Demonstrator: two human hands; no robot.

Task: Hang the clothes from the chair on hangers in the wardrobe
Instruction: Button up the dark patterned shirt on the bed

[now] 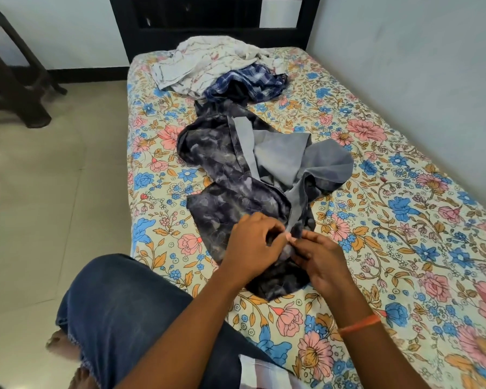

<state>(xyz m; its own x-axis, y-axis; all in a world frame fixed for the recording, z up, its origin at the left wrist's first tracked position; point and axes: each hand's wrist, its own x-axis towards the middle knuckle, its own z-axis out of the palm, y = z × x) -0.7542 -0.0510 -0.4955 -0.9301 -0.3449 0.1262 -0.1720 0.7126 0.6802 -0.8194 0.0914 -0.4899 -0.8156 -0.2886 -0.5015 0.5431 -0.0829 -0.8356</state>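
Denim-clad knee (118, 301), then both hands: left hand (254, 249) and right hand (321, 261) pinch my dark printed shirt (230, 169) on the bed (404, 220) (button placket, probably); I should keep edges aligned.

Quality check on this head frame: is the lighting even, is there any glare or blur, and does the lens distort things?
Head view: soft, even light, no glare; wide-angle bending curves the bed edges; the left hand and right hand on the dark shirt look slightly soft, fine fabric detail smeared.
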